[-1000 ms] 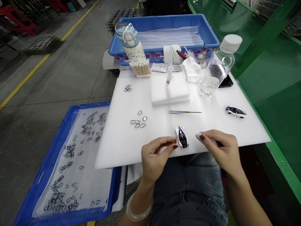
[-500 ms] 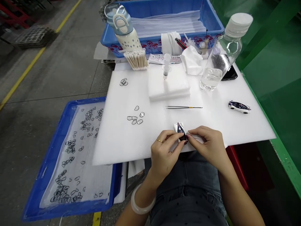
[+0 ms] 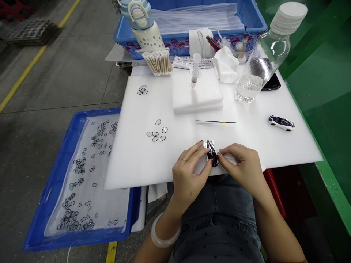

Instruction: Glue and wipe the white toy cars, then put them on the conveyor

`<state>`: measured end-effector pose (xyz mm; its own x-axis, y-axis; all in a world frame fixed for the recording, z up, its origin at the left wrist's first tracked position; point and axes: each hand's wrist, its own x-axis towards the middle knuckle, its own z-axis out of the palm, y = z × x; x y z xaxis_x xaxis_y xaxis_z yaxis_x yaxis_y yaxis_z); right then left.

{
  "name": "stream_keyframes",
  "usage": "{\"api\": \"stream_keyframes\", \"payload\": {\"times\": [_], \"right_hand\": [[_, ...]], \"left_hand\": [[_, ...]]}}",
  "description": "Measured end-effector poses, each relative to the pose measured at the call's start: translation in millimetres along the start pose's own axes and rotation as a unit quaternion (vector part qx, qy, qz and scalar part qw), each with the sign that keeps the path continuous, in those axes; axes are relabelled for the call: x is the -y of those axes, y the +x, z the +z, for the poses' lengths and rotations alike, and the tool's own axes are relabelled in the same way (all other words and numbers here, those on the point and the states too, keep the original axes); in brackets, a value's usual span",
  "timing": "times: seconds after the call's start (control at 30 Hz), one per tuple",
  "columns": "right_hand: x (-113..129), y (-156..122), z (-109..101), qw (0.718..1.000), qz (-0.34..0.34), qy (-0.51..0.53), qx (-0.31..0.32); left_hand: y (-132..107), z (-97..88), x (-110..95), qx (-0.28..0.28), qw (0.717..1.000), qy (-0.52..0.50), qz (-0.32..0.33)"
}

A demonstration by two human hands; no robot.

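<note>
A small white and dark-blue toy car [image 3: 211, 151] lies at the front of the white foam board, its nose pointing toward me. My left hand [image 3: 189, 168] grips it from the left, fingers and thumb on its body. On the car's right side, my right hand [image 3: 241, 164] pinches a piece of white cloth [image 3: 231, 158] against or close to the car; most of the cloth is hidden by the fingers. Beyond the car lie black tweezers [image 3: 215, 122] with a yellow band. A second toy car [image 3: 282, 122] rests at the board's right side.
Black rings [image 3: 155, 134] lie on the foam board [image 3: 128, 164]; many more fill a blue tray [image 3: 55, 175] lower left. Behind stand a syringe [image 3: 195, 71] on foam blocks, cotton swabs [image 3: 158, 63], a tumbler [image 3: 142, 27], a clear bottle [image 3: 253, 78] and a blue bin [image 3: 181, 47].
My left fingers have spread and shifted on the toy car, uncovering more of its top. My right hand keeps its pinch beside the car. The whole view has shifted slightly.
</note>
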<state>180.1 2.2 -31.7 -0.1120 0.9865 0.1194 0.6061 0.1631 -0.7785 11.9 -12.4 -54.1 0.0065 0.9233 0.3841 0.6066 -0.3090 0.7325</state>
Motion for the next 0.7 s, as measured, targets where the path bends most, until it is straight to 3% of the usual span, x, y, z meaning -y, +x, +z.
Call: {"api": "stream_keyframes", "payload": {"times": [0.23,0.33,0.43,0.57,0.63,0.7], "right_hand": [[-1.3,7.8,-7.6,0.999,0.02,0.017,0.047],[-6.8,3.0,-10.3,0.997,-0.007,0.069,0.022],[-13.2,-8.5,-8.4,0.993,-0.064,0.078,-0.064],[-17.8,-24.2,1.1,0.974,-0.154,-0.008,-0.164],[-17.4,-28.0,7.5,0.965,-0.195,-0.049,-0.169],[-15.1,-28.9,14.7,0.96,-0.215,-0.078,-0.16]], "left_hand": [[7.2,-8.0,1.7,0.037,0.999,-0.012,-0.024],[20.5,-18.1,8.0,0.134,0.99,-0.034,0.021],[30.7,-21.2,15.6,0.23,0.968,-0.045,0.094],[29.9,-13.4,21.3,0.176,0.981,-0.043,0.075],[27.5,-11.6,22.5,0.152,0.985,-0.046,0.069],[26.8,-13.9,23.7,0.161,0.983,-0.063,0.068]]}}
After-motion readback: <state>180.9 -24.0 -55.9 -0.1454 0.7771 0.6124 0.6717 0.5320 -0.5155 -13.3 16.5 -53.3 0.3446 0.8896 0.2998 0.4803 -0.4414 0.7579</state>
